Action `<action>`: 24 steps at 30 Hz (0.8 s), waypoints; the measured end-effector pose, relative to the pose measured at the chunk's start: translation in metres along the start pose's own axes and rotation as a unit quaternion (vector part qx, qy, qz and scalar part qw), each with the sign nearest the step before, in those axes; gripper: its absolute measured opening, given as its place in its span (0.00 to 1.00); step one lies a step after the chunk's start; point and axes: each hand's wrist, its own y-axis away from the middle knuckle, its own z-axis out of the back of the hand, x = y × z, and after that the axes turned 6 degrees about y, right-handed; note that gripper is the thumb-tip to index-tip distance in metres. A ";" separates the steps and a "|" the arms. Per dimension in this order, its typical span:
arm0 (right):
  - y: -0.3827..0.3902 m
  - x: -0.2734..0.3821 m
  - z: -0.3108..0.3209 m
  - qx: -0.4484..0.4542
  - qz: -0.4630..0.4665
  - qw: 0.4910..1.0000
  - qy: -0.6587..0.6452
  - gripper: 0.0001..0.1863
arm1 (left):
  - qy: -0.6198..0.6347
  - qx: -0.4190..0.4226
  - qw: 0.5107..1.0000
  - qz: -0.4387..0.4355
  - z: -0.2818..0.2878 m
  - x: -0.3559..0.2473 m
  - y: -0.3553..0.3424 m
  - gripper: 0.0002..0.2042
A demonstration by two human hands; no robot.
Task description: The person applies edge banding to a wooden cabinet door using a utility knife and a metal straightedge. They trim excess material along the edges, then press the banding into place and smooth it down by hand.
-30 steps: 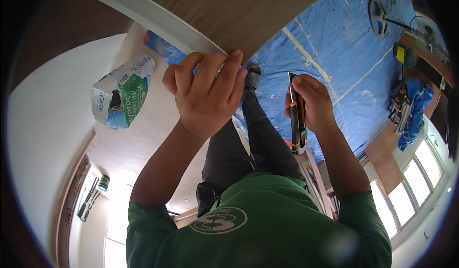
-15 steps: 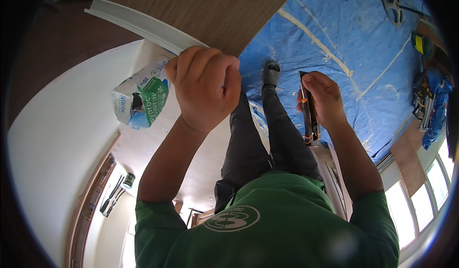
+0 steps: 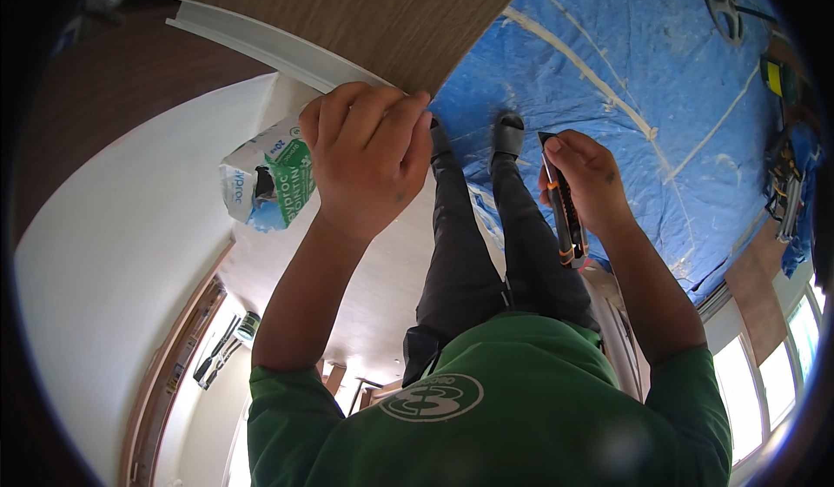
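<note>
In the head view, the only one, the right hand [image 3: 592, 178] is closed around a knife [image 3: 566, 222], thumb and fingers near its blade end, which points away from the body; the handle hangs down below the palm. The knife looks light and stiff, with a dark handle that has orange parts, and should sit firmly if held along the handle; the thumb is near the blade end, where a slip would matter most (the thin blade is probably the brittle part).

The left hand [image 3: 363, 161] has its fingers bent over the near corner of a brown wooden board [image 3: 373, 18], where a pale strip [image 3: 269, 46] runs along the edge. Whether it grips or only rests there I cannot tell, as the fingertips are hidden. The board seems stiff and rather heavy for its breadth, with a smooth face that may slide under the fingers, so its edges look the better hold. The strip looks lighter and likely to flex if lifted from one end.

Left of that hand is a torn white and green bag [image 3: 291, 174]; a creased blue sheet [image 3: 591, 74] covers the floor beyond the shoes [image 3: 506, 139]
</note>
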 end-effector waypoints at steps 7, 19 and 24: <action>-0.004 0.029 -0.032 0.036 0.060 0.997 0.044 0.15 | 0.048 0.008 0.999 -0.001 0.004 -0.013 0.010 0.08; -0.027 0.059 -0.076 -0.002 0.227 0.940 0.255 0.16 | 0.178 -0.125 0.957 0.194 -0.008 -0.027 0.054 0.20; -0.028 0.056 -0.078 -0.009 0.228 0.946 0.233 0.16 | 0.190 -0.116 0.948 0.229 -0.008 -0.024 0.055 0.22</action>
